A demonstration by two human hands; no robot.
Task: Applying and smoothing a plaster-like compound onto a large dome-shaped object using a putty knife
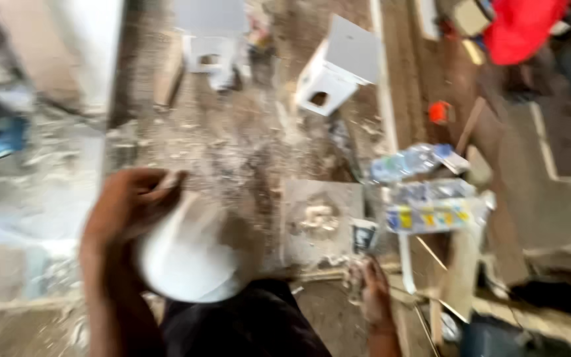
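The picture is blurred by motion. My left hand grips the rim of a round white bowl-like object, held above my dark-clothed lap. My right hand is lower right, dusted with white, beside a flat grey slab with pale lumps on it. Whether my right hand holds anything is too blurred to tell.
Two white box-like pieces with holes, one upper middle and another further back, stand on a dusty, debris-strewn floor. Plastic bottles and a colourful packet lie right. A person in red is at top right.
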